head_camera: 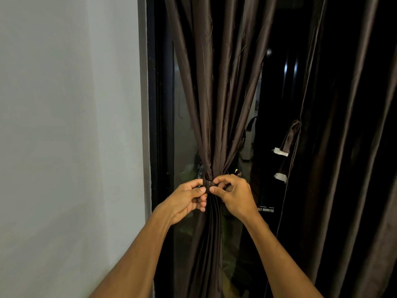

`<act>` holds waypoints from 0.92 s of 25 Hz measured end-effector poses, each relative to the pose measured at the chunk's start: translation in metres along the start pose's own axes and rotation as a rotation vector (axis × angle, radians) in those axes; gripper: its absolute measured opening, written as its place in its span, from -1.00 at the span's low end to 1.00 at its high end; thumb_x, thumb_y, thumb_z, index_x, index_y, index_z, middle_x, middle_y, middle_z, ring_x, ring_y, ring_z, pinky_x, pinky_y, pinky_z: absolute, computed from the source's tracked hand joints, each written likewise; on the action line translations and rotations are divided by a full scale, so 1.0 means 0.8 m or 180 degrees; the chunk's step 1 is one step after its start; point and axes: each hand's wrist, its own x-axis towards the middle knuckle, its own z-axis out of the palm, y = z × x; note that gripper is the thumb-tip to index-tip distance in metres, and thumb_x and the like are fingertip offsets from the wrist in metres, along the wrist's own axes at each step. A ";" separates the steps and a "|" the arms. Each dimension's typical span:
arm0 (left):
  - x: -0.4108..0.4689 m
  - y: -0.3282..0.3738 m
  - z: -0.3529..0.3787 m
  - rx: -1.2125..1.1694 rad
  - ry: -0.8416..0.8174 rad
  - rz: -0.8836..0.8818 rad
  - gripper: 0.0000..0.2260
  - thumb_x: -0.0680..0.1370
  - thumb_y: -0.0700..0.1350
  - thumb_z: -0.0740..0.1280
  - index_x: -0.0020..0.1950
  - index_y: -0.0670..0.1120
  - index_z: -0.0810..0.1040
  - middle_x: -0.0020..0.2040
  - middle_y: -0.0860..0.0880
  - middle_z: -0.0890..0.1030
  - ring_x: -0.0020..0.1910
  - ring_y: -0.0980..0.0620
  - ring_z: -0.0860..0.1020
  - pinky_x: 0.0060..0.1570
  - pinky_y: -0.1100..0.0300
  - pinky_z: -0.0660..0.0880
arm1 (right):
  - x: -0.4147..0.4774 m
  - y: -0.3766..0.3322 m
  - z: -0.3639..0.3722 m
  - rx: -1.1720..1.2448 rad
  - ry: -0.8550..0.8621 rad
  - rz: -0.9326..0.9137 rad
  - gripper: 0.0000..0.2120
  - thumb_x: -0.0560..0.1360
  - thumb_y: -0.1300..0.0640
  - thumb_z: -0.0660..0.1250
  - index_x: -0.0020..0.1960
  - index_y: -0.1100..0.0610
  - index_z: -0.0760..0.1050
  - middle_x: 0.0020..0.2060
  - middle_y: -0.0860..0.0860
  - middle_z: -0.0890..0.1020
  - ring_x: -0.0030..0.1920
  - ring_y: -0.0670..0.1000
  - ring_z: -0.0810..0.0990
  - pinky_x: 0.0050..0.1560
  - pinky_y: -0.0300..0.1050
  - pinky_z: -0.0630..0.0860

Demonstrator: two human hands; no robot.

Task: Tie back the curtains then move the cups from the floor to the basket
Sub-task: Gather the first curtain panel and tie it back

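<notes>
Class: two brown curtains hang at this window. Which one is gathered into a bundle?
The left curtain, cinched where the left hand and right hand pinch its band; the right curtain hangs ungathered.

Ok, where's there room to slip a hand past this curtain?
Two gaps: the glass strip between the frame and the gathered curtain, and the wider dark gap between it and the right curtain, bordered by a hanging strap. Crowded at the tie, where left grip and right grip pinch it.
</notes>
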 end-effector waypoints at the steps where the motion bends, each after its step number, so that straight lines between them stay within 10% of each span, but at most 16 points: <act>1: -0.001 0.001 0.000 0.0057 -0.0011 0.0020 -0.72 0.63 -0.27 0.19 0.34 -0.22 0.44 -0.34 -0.07 0.47 -0.36 0.04 0.48 -0.27 0.15 0.52 | -0.001 -0.002 0.002 -0.0121 0.0082 -0.0064 -0.87 0.42 0.06 0.53 -0.09 -0.11 0.63 -0.21 -0.14 0.58 -0.28 -0.17 0.53 -0.14 -0.11 0.55; 12: 0.000 0.004 0.002 0.0435 0.0188 0.0093 -0.80 0.65 -0.26 0.17 0.20 -0.31 0.47 -0.33 -0.08 0.51 -0.35 0.02 0.51 -0.27 0.14 0.54 | -0.007 0.002 0.013 0.0119 0.0197 -0.0374 -0.94 0.47 0.19 0.47 -0.08 0.06 0.69 -0.16 -0.11 0.63 -0.12 -0.14 0.60 -0.10 -0.28 0.55; 15: 0.001 0.000 0.006 0.0413 0.0291 0.0143 -0.81 0.64 -0.28 0.16 0.19 -0.31 0.49 -0.33 -0.09 0.51 -0.36 0.01 0.51 -0.30 0.14 0.54 | -0.009 0.004 0.012 0.0500 0.0180 -0.0034 -0.94 0.47 0.17 0.48 -0.11 0.02 0.67 -0.15 -0.08 0.66 -0.09 -0.09 0.65 -0.04 0.00 0.64; 23: 0.004 -0.004 0.010 0.0278 0.0292 0.0181 -0.83 0.62 -0.30 0.19 0.17 -0.29 0.51 -0.30 -0.14 0.52 -0.33 -0.01 0.53 -0.25 0.11 0.56 | -0.005 -0.032 0.015 -0.0365 0.0228 0.0589 -0.88 0.51 -0.01 0.41 -0.12 0.03 0.57 -0.28 -0.10 0.61 -0.22 -0.09 0.60 -0.22 -0.11 0.54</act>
